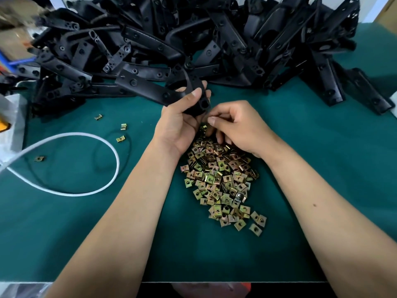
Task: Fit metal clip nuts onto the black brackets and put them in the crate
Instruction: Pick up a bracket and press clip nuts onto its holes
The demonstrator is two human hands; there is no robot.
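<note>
My left hand grips the near end of a long black bracket, which sticks out up and to the left over the green table. Just right of it, my right hand has thumb and fingers pinched together at the bracket's end, above the far edge of a heap of brass-coloured clip nuts. What the right fingers pinch is hidden. A clip nut shows between the two hands. No crate is in view.
A big pile of black brackets fills the far side of the green table. A white cable loops at the left, with several stray clip nuts near it. A plastic bag lies at the left edge.
</note>
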